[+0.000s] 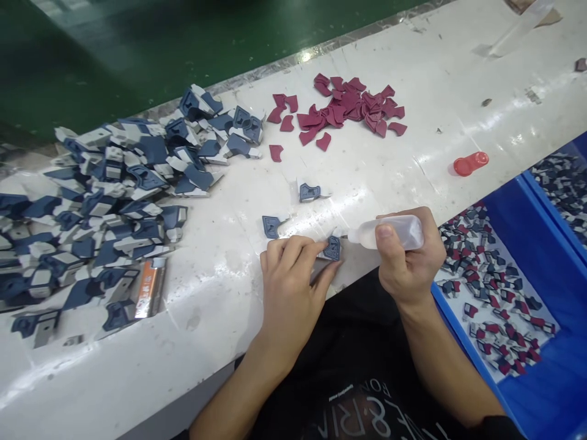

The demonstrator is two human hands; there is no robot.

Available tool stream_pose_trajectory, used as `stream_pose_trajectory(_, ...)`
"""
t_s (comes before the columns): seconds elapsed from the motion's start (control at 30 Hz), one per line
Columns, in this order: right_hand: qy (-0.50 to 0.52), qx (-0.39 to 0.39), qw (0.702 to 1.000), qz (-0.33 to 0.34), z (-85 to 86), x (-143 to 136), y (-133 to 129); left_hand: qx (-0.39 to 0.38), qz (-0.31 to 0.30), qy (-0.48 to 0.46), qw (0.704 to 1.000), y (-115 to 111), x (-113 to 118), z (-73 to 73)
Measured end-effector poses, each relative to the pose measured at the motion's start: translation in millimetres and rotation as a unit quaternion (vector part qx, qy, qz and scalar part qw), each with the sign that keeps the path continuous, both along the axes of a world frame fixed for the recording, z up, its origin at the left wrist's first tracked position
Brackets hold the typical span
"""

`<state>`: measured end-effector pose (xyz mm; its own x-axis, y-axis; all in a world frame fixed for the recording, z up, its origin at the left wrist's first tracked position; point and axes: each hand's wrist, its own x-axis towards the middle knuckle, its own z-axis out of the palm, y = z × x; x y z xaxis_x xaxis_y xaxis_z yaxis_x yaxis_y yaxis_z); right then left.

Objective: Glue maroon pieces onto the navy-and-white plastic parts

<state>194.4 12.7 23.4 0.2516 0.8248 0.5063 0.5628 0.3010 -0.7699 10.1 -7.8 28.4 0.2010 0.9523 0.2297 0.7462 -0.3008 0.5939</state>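
My left hand (293, 287) grips a small blue and white part (332, 248) between thumb and fingers at the table's near edge. In my right hand (408, 263) is a translucent squeeze bottle (394, 233), lying nearly level, its thin tip at the upper right edge of that part. Two more blue parts rest close by, one (271, 227) just beyond my left fingers and another (310, 192) farther back. Loose dark red pieces (351, 105) lie scattered beyond them.
A large heap of blue and white parts (147, 153) covers the left of the white table (220, 256), with an orange-labelled lighter (150, 287) beside it. A red cap (471, 164) lies at the right. Blue bins (541, 391) holding parts stand below the right edge.
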Motion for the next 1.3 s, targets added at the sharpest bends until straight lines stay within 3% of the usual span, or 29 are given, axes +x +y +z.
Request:
stream_pose_trajectory(0.53, 0.047, -0.004, 0.999, 0.004, -8.1, -5.0, -5.8, 0.003, 0.01, 0.001, 1.0, -2.4, 0.7, -1.6)
stream_pose_trajectory(0.7, 0.064, 0.014, 0.998, -0.024, -9.0, -4.9, -5.0, 0.002, 0.018, 0.001, 1.0, -0.9, 3.5, -2.5)
stream_pose_trajectory(0.97, 0.086, -0.026, 0.995, 0.043, -9.5, -4.9, -6.0, -0.009, 0.021, 0.003, 1.0, -2.2, 2.1, -2.4)
stream_pose_trajectory(1.3, 0.095, -0.039, 0.995, 0.008, -5.1, -7.5, -3.2, -0.016, 0.023, 0.006, 1.0, -1.1, 0.9, -1.9)
